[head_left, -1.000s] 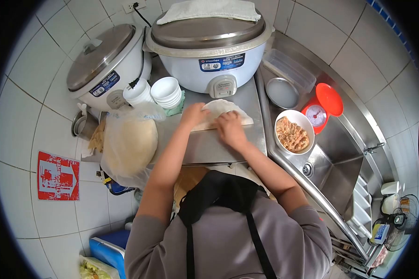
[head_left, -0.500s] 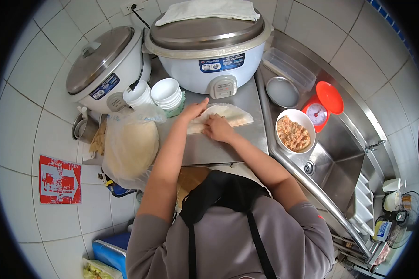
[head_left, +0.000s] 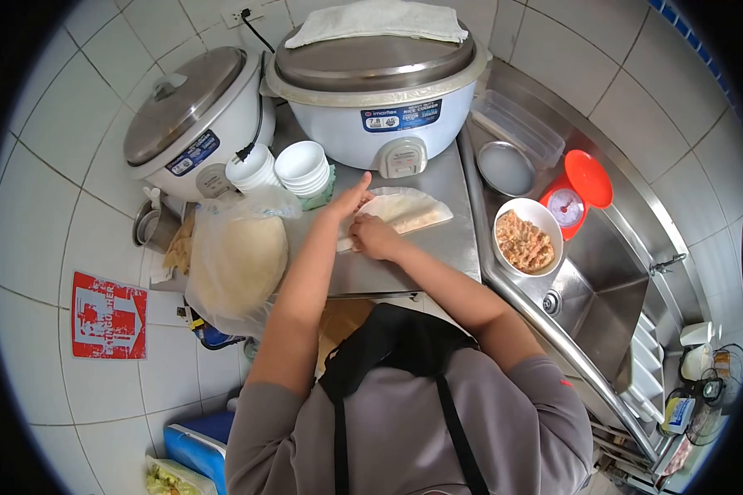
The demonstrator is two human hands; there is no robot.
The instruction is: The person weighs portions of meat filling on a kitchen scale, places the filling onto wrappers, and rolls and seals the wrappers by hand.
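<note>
On the steel counter in front of me lies a thin, pale spring roll wrapper, its near side folded over into a long roll. My left hand is at its left end, thumb pointing up and fingers curled in at the wrapper. Just to the right and nearer me, my right hand presses bent fingers onto the folded near edge; its fingertips are partly hidden. Left of my arm sits a stack of round wrappers in a clear plastic bag. A white bowl of orange-pink minced filling stands to the right.
Two rice cookers, one large and one at left, stand behind. Stacked white bowls are beside them. By the sink are a red kitchen scale, a round metal pan and a clear plastic container.
Both hands have shifted slightly left along the wrapper, the right one toward its left end. The whole view has moved a little to the right.
</note>
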